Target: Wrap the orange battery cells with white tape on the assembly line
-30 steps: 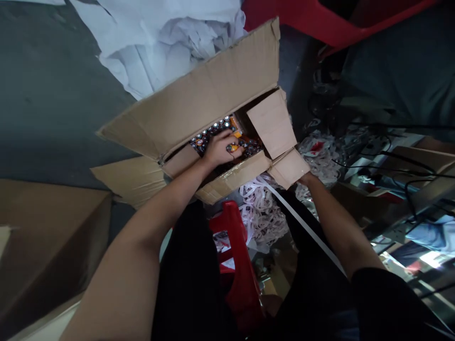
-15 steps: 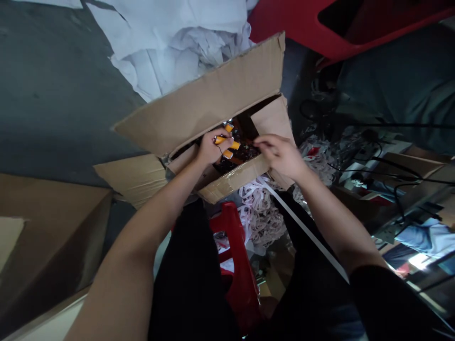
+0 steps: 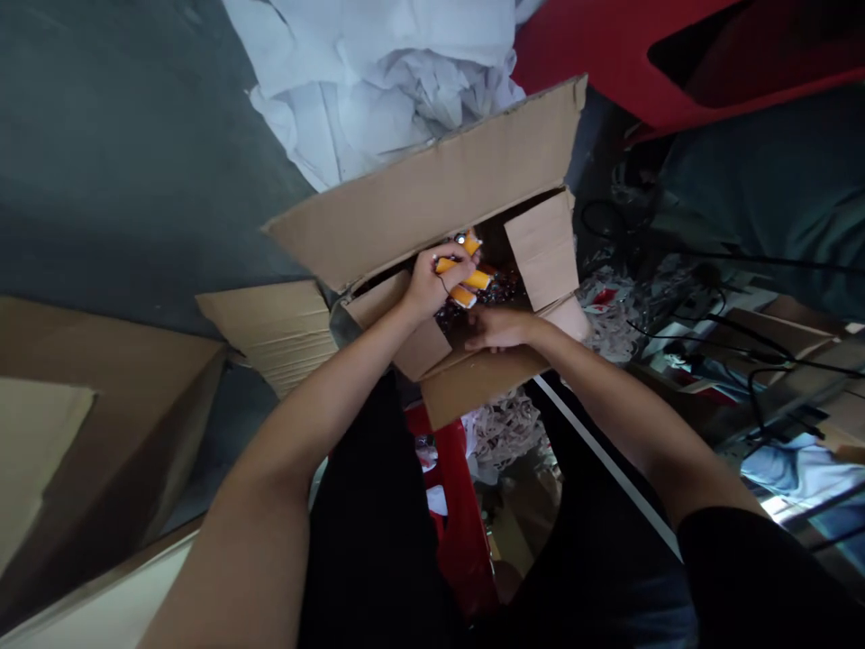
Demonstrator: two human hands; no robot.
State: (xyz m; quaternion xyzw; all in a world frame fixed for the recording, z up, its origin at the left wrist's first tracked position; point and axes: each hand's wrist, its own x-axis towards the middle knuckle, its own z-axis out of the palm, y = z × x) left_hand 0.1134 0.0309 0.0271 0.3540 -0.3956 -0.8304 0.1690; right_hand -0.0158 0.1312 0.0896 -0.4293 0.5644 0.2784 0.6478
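Note:
The open cardboard box (image 3: 466, 388) is in the middle of the view, its flaps splayed. My left hand (image 3: 432, 284) is over the opening, fingers closed round several orange battery-like cylinders (image 3: 463, 296) with pale ends. A thin dark strand runs across that hand. Below and to the right, my right hand (image 3: 504, 329) reaches into the near side of the opening, fingers loosely spread and pointing left, and nothing shows in them. Dark, shiny small pieces (image 3: 504, 284) lie inside the box, too small to name; part of them is hidden by my hands.
White crumpled sheeting (image 3: 378, 99) lies beyond the box. A red plastic stool or chair (image 3: 595, 54) stands at the upper right, and another red frame (image 3: 466, 541) between my legs. Pale tangled strips (image 3: 510, 437) lie below the box. Another box (image 3: 122, 424) is at left; cables (image 3: 777, 261) run at right.
My right hand has moved from the box's right edge down and left into its near side. The near flap now lies folded outward. The left hand keeps its hold on the orange cylinders; the view has shifted.

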